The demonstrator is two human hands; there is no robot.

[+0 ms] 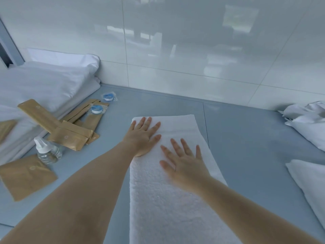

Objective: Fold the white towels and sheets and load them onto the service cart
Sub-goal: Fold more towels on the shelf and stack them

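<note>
With my left hand [142, 136] and right hand [184, 166] pressed flat, fingers spread, on the long folded towel [167, 208] mid-worktop [246, 138], a hard push could skew its layers.

No text can be read anywhere; the small round emblems on the tan packets [70, 138] left of the hands are too blurred to make out.
</note>
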